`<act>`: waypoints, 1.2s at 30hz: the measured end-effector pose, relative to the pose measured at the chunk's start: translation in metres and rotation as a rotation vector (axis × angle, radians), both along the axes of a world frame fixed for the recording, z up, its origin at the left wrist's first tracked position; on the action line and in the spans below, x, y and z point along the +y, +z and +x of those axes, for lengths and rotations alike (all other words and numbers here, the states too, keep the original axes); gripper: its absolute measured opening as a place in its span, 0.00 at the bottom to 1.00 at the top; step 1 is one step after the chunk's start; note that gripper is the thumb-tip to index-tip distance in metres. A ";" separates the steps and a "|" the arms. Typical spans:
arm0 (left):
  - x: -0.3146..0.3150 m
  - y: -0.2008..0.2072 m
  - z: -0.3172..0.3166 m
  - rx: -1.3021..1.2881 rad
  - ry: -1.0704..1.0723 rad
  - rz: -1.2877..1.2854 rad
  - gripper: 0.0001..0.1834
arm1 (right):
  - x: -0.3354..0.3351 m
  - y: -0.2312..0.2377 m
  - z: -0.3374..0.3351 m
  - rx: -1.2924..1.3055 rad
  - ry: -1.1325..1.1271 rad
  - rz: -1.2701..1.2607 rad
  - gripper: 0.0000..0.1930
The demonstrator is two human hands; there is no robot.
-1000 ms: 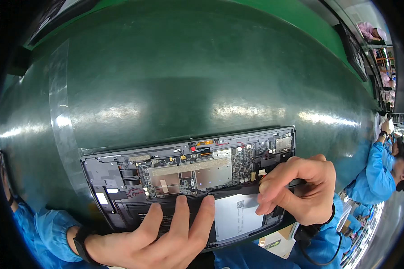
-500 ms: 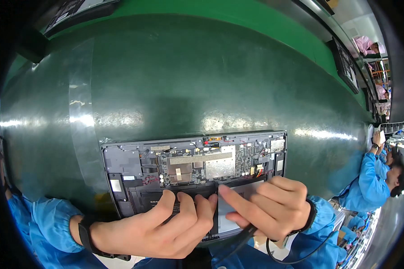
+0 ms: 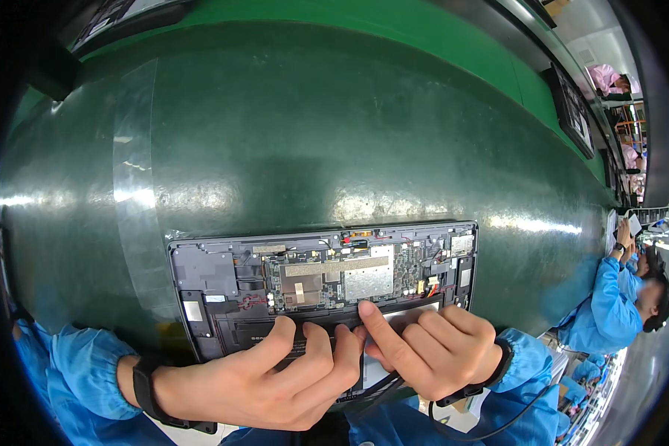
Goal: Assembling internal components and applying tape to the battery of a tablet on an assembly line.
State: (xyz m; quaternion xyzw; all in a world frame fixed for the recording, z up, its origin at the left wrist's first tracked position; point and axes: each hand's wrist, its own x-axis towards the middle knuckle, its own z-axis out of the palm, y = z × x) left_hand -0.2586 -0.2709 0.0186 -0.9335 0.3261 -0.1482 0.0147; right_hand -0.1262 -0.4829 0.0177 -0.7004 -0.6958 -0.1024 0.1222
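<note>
An opened tablet-like device [image 3: 245, 251] lies at the near edge of the table, its insides facing up. A circuit board [image 3: 406, 269] with a silver shield [image 3: 369, 282] fills its middle, above a black battery [image 3: 247, 338]. Bent and spread, the fingers of my left hand [image 3: 264, 375] rest over the battery, hiding much of it. My right hand [image 3: 431, 346] has its index finger stretched to the board's lower edge, near the left fingertips. Its other fingers are curled, and I see nothing held in either hand. Beneath the right hand, a grey panel [image 3: 375, 372] is partly covered.
The green table [image 3: 275, 134] has a clear tape strip [image 3: 134, 171] at left. Other dark devices stand beyond it, one at upper right [image 3: 570, 111]. A black cable [image 3: 490, 437] hangs by my right wrist. A co-worker in blue [image 3: 606, 312] is at far right.
My right hand has shifted slightly left and its index fingertip has moved up onto the board's lower edge. The device has slid down a little. My left hand stays nearly in place.
</note>
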 end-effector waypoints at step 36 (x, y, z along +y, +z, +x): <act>-0.095 0.038 -0.147 0.300 0.772 -0.703 0.25 | -0.040 0.050 -0.047 0.472 0.299 -0.051 0.23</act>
